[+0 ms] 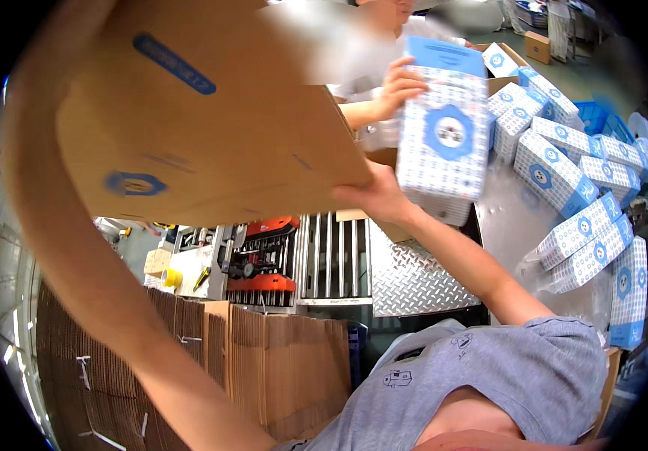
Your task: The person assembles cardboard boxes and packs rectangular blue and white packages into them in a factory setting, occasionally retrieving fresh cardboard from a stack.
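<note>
Above the steel table (414,282), a flat brown carton (211,120) (blue-printed) tilts

The one camera sat on the person's head, tipped sideways, looking down close past the grey shirt (489,368) at the metal table (414,282).

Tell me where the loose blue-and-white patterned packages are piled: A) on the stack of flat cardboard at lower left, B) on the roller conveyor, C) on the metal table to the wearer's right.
C: the blue-and-white packages lie scattered on the metal table at the right, while the roller conveyor and the flat cardboard stack carry none.
</note>
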`<state>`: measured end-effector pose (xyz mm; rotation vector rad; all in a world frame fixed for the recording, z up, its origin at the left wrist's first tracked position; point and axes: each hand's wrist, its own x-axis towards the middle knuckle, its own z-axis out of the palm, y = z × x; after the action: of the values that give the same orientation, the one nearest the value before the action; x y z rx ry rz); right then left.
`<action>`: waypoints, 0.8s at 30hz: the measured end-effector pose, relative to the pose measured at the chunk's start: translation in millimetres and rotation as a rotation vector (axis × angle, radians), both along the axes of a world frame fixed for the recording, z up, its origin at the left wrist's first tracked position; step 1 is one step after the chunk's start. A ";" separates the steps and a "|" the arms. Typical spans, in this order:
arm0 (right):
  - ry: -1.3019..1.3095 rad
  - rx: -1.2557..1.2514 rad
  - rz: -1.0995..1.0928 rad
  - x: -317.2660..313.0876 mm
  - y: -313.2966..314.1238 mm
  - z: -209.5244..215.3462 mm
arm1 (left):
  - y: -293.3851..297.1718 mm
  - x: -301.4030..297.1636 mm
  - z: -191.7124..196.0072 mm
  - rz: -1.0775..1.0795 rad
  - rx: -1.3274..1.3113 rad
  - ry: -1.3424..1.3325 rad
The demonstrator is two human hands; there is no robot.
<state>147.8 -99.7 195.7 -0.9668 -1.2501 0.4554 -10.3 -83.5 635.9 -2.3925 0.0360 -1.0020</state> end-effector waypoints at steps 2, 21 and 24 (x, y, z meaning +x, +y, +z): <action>-0.038 0.006 -0.154 0.0 -35.5 -9.3 | 48.8 -1.9 -30.1 0.032 -0.421 -0.131; -1.193 -0.506 -0.425 18.5 -38.0 -99.7 | 158.6 -76.3 -501.1 0.426 -1.057 0.498; -1.221 -0.303 -0.710 -6.2 -42.0 -114.1 | 164.2 -85.3 -504.2 0.648 -1.052 0.605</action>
<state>141.6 -141.7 81.6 -1.9832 -1.7561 -0.6471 -95.6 80.7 131.7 -3.1393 -1.2233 0.1185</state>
